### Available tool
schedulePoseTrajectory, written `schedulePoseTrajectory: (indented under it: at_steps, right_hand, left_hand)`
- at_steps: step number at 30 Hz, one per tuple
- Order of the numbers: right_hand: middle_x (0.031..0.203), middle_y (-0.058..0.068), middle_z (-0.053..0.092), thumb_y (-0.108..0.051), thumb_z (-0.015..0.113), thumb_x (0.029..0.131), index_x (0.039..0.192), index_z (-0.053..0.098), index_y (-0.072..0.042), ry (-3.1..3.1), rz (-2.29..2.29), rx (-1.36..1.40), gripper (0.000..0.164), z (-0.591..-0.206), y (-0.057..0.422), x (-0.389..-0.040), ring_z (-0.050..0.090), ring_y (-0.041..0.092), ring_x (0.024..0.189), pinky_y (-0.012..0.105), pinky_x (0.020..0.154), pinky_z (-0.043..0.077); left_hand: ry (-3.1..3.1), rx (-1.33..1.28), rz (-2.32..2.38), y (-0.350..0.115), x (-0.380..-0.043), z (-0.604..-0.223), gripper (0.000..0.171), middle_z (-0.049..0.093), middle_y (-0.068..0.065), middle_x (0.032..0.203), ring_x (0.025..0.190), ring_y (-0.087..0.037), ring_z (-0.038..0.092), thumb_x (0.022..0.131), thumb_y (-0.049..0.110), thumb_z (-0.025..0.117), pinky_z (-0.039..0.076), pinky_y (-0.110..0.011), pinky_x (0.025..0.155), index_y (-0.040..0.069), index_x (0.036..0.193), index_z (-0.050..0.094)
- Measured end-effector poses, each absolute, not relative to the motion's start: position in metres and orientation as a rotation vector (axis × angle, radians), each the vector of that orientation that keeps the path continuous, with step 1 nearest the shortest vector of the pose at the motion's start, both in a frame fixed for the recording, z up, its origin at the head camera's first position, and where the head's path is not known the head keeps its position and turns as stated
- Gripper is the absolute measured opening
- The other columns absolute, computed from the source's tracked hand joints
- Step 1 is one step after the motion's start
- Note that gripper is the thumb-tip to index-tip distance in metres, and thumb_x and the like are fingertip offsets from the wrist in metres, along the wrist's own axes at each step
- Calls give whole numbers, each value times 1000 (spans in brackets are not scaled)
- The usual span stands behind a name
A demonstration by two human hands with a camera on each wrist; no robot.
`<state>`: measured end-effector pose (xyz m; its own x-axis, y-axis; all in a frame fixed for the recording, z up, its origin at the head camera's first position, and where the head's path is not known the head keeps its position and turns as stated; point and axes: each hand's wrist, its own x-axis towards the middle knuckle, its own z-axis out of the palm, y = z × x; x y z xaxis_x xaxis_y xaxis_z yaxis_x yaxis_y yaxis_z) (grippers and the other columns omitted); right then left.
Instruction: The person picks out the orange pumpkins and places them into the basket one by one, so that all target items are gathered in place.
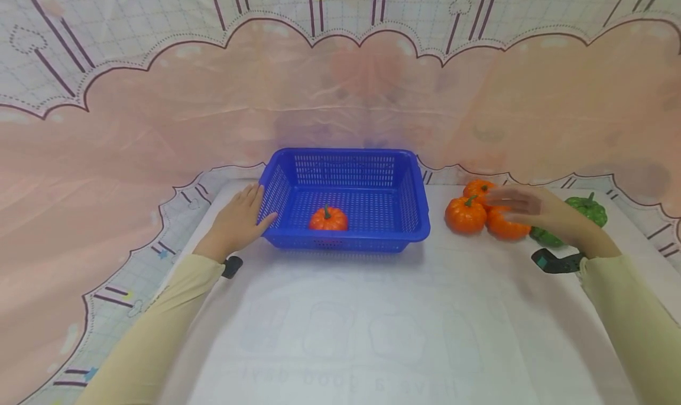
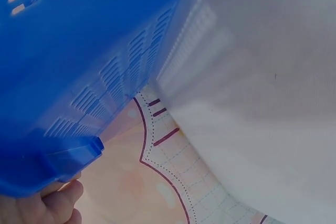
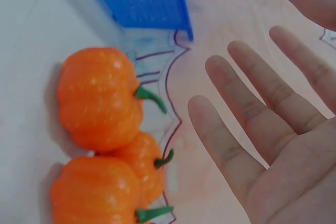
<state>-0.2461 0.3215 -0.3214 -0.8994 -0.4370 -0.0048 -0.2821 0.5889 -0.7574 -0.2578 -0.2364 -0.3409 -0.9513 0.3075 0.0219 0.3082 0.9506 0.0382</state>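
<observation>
A blue plastic basket stands on the white table with one small orange pumpkin inside, by its front wall. My left hand holds the basket's left side near the front corner, thumb over the rim; in the left wrist view, bent fingers show at the rim. Over a group of orange pumpkins to the right, my right hand hovers with spread fingers and holds nothing. The right wrist view shows its open palm beside three orange pumpkins with green stems.
Green pumpkin-like vegetables lie at the right, partly behind my right hand and forearm. A patterned pink and white cloth hangs behind the table and runs along its sides.
</observation>
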Motion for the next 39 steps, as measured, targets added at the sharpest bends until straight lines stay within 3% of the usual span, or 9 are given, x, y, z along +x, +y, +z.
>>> schedulePoseTrajectory:
  at_steps: [4, 10, 15, 23, 25, 28, 31, 35, 39]
  right_hand:
    - [125, -21, 55, -16, 57, 93, 138, 43, -11, 2639, -1239, -544, 48, -327, 328, -243, 51, -13, 109, 9, 84, 47]
    - [126, -17, 56, -18, 58, 92, 137, 44, -12, 2678, -1290, -445, 48, -338, 332, -240, 53, -11, 110, 8, 82, 48]
    - [123, -25, 53, -13, 59, 91, 138, 42, -4, 2657, -1390, -489, 51, -353, 333, -240, 52, -13, 109, 5, 82, 47]
    - [119, -24, 51, -13, 62, 89, 137, 39, 2, 2688, -1458, -471, 55, -370, 324, -243, 52, -16, 102, 3, 79, 47]
    - [123, -16, 53, -15, 63, 89, 138, 39, 2, 2709, -1457, -459, 57, -374, 321, -244, 51, -17, 103, 2, 80, 45]
    - [132, 9, 53, -18, 65, 88, 138, 39, 1, 2745, -1459, -422, 60, -379, 316, -247, 48, -17, 104, 0, 81, 43]
    - [140, 27, 41, -19, 66, 87, 140, 36, 2, 2774, -1451, -384, 64, -382, 312, -250, 51, 1, 116, -1, 83, 42]
    - [146, 28, 34, -20, 66, 87, 144, 29, 1, 2759, -1457, -334, 71, -384, 308, -253, 37, 36, 132, 0, 86, 41]
    - [148, 28, 31, -20, 65, 88, 145, 25, 2, 2725, -1501, -305, 73, -385, 304, -254, 31, 43, 133, 1, 88, 41]
  left_hand:
    - [-3075, -461, -67, -237, -257, -342, 76, 16, -31, 152, 142, -44, 14, 98, 42, 33, 13, -51, 119, -15, 144, 14]
    - [-3067, -451, -66, -237, -258, -342, 75, 18, -33, 151, 142, -45, 15, 98, 42, 34, 15, -52, 118, -15, 143, 16]
    - [-3067, -450, -65, -237, -258, -342, 75, 18, -33, 150, 141, -46, 17, 98, 41, 34, 15, -52, 118, -16, 143, 16]
    - [-3085, -449, -76, -236, -258, -342, 75, 16, -32, 151, 142, -45, 14, 99, 41, 33, 14, -52, 118, -15, 143, 14]
    - [-3088, -445, -83, -236, -258, -341, 75, 16, -32, 151, 142, -45, 14, 98, 41, 33, 14, -52, 118, -15, 144, 14]
    - [-3091, -440, -83, -236, -258, -341, 75, 16, -32, 151, 142, -45, 15, 98, 41, 33, 14, -52, 118, -15, 144, 14]
    - [-3095, -435, -82, -235, -258, -341, 75, 16, -32, 151, 142, -45, 15, 98, 42, 33, 14, -52, 118, -15, 144, 14]
    - [-3100, -433, -82, -235, -258, -342, 75, 15, -32, 152, 142, -45, 14, 99, 42, 32, 13, -52, 118, -15, 144, 13]
    - [-3102, -437, -79, -235, -258, -341, 75, 14, -32, 152, 142, -45, 13, 99, 42, 32, 13, -52, 118, -15, 144, 13]
